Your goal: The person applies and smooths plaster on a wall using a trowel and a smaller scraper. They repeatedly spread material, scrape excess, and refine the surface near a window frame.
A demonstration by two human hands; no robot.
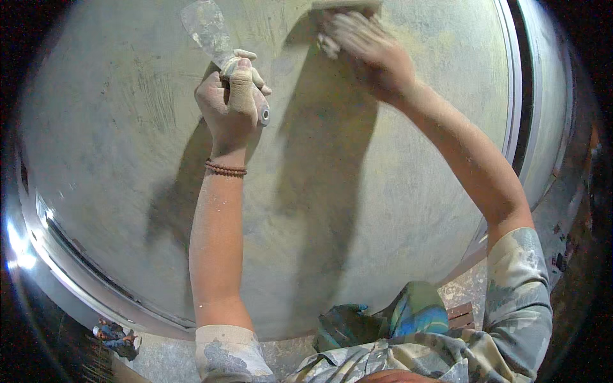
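Against the grey plastered wall (115, 127), your left hand (223, 105) is fisted tight around the handle of a putty knife (207, 29), blade tipped up and clear of the surface, seemingly kept in reserve. Further right, your right hand (367, 48) presses a flat sanding block (345, 6) against the wall, fingers spread over it to bear down evenly.

Wall (357, 191) filled the view ahead. Left hand (227, 102) was raised against it, left of centre, putty knife (207, 29) in its grip, blade up and tilted left. Right hand (367, 48) was higher and to the right, pressed on a block (345, 5) against the wall. Frame (514, 96) ran down the right; floor (159, 360) lay below.
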